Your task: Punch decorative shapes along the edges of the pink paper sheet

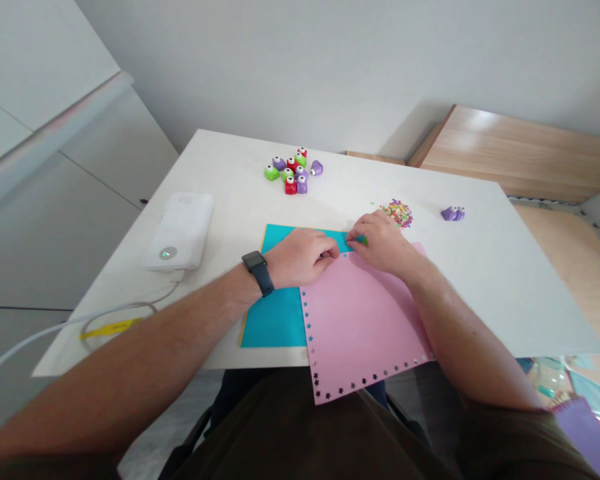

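Pink paper [365, 310] is best held level, your left hand [303, 257] pinching its edge, your right hand [381, 241] a green punch [365, 241]

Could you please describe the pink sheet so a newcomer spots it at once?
On the white table lies a blue sheet. The pink sheet partly covers it and overhangs the table's near edge; star-shaped holes along its borders set it apart.

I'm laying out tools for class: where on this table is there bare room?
The tabletop is bare between the right forearm, the purple punch pair and the right edge, and between the power bank and punch cluster. It is crowded where left hand and right hand meet pink paper and blue sheet, beside the confetti.
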`<state>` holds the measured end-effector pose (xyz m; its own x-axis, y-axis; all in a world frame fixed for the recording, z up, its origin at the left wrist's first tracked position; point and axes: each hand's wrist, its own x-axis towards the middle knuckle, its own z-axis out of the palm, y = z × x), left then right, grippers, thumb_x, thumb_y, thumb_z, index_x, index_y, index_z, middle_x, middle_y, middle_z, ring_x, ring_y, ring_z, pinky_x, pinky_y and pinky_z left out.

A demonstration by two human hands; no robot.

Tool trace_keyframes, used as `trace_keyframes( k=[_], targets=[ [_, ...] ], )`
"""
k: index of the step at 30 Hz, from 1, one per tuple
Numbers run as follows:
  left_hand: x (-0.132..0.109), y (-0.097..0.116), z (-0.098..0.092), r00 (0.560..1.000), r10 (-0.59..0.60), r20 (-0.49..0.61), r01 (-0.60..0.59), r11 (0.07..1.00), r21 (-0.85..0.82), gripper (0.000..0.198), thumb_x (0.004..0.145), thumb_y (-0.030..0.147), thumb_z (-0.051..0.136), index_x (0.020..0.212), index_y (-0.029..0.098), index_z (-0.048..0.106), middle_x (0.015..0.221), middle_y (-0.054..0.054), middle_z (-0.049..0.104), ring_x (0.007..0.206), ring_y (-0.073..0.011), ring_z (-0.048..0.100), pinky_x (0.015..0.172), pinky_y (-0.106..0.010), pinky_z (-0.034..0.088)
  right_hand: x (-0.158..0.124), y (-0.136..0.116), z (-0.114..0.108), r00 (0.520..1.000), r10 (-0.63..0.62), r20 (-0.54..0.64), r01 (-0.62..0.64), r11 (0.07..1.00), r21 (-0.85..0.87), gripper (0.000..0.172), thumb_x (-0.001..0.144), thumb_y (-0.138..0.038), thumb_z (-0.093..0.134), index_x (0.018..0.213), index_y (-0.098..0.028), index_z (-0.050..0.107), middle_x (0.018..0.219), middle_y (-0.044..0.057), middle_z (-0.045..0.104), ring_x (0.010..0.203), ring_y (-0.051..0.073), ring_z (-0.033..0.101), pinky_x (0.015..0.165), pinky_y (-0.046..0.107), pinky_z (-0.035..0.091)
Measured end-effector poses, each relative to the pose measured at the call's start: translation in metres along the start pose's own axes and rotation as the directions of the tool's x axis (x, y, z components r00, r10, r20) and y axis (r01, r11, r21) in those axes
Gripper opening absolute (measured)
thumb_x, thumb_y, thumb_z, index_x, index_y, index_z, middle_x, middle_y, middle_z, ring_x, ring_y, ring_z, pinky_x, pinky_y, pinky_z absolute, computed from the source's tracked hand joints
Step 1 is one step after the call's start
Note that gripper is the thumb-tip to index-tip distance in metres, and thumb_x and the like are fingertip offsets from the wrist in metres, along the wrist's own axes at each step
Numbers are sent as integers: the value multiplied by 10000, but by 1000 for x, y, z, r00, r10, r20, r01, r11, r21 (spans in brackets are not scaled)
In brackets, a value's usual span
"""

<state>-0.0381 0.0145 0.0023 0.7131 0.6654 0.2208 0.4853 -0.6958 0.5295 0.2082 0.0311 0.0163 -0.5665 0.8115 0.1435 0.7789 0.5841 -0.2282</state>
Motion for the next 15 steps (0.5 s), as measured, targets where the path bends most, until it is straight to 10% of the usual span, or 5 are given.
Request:
trace_keyframes(
  k=[15],
  targets=[
    [1,2,-2,1000,-7,12,7,1000,7,167,937,123,643,1024,195,766,986,-53,781,940,-221,713,879,-364,526,0,-13,-5,999,4,40,0,995,-97,160,956,-213,569,894,-203,716,946,123,687,987,311,513,913,464,381]
  ],
)
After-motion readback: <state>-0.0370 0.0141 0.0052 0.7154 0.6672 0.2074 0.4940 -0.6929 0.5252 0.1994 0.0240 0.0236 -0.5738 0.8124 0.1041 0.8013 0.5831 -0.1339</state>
